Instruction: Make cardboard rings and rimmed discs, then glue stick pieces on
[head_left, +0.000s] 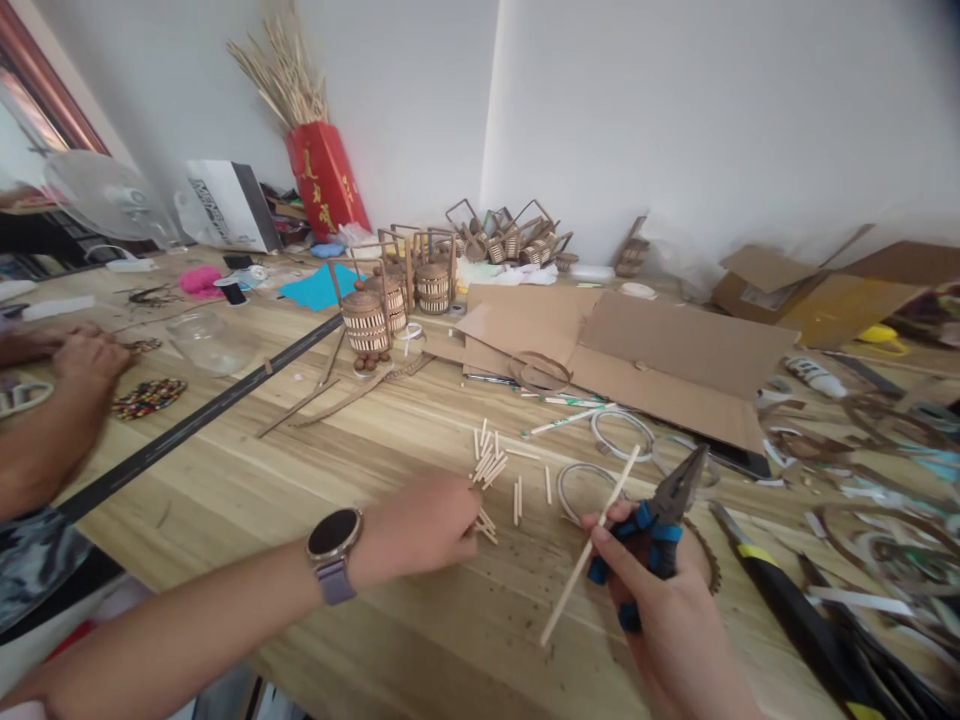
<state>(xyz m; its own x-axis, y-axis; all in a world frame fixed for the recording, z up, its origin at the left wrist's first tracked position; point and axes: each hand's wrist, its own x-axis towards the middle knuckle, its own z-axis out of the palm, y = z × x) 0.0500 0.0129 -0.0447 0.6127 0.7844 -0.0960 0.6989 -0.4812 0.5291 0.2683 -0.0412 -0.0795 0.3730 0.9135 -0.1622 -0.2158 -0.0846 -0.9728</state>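
My right hand [667, 600] is closed around blue-and-black pliers [664, 515], whose jaws point up and away. The same hand pinches a long pale wooden stick [577, 570] between thumb and finger, slanting across the pliers' near side. My left hand [424, 525], with a watch [335, 540] on its wrist, is curled and slightly blurred low over the table. Its fingertips are turned away, so what they hold, if anything, is hidden. Right beside its knuckles lie short cut sticks [489, 465], several in a loose pile and others scattered to the right.
Small woven baskets [367, 320] with handles stand behind the sticks. Flattened cardboard [667, 350] lies at the back right. Long-handled cutters [795, 610] and curled strips crowd the right side. At the left, another person's hands [86, 365] are near a beaded coil [150, 398] and a glass jar [206, 343].
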